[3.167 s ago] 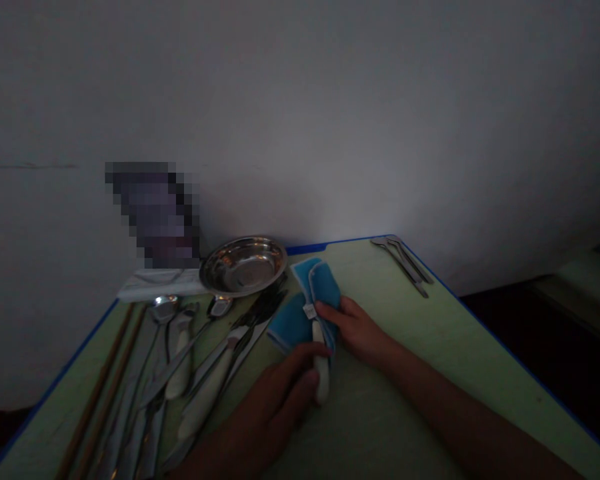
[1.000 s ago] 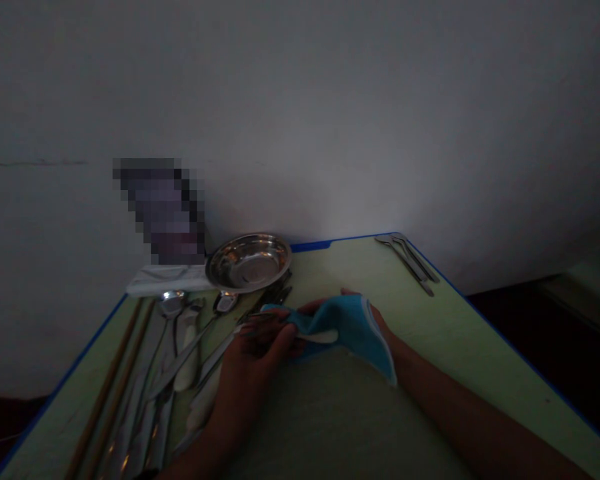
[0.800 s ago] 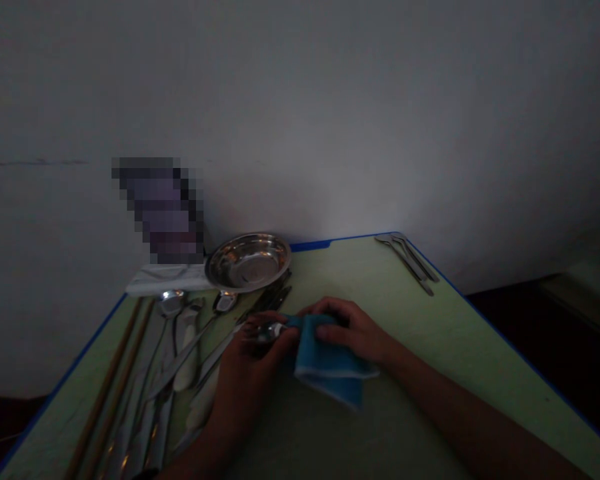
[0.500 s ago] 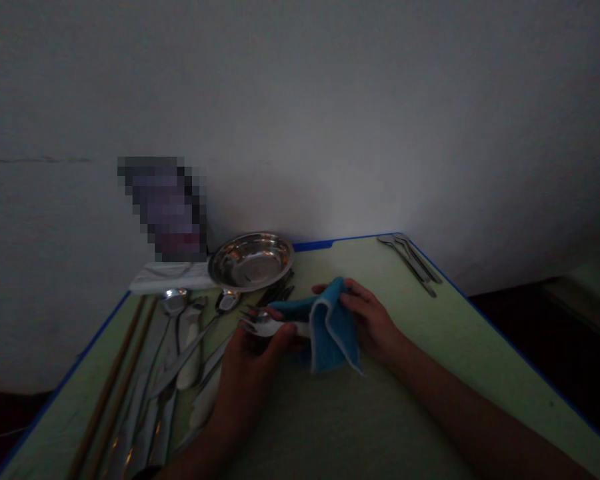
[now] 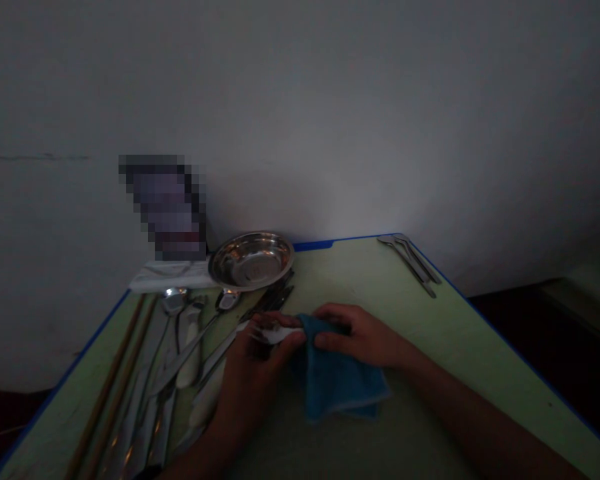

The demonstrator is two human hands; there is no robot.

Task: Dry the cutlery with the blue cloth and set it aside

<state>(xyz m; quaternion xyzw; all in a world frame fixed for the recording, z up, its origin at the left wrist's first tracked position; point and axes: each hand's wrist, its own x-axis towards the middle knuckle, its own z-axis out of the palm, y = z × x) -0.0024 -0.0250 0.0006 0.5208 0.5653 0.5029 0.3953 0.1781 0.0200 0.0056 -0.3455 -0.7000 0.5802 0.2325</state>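
A fork [image 5: 274,334] with a pale handle lies across my left hand [image 5: 260,367], its tined end pointing left. My left fingers and thumb are closed around it. Wrapped over the handle side is a blue cloth [image 5: 341,380] with a light edge, and its loose part hangs toward me. My right hand [image 5: 363,335] pinches the cloth from the right, thumb in front and fingers behind. The cloth hides the fork's handle. Just left of my left hand lie several knives and forks with pale handles [image 5: 187,357].
A shiny metal bowl [image 5: 253,261] stands at the back. Spoons [image 5: 174,300] and wooden chopsticks [image 5: 113,380] lie along the left. Several metal utensils [image 5: 413,263] rest at the far right corner of the green table [image 5: 480,393]. A blurred-out upright object [image 5: 165,210] leans near the wall.
The fork has turned, so its tines point left instead of its handle toward me. My right hand has moved the cloth back and forth along the handle; the cloth now drapes lower.
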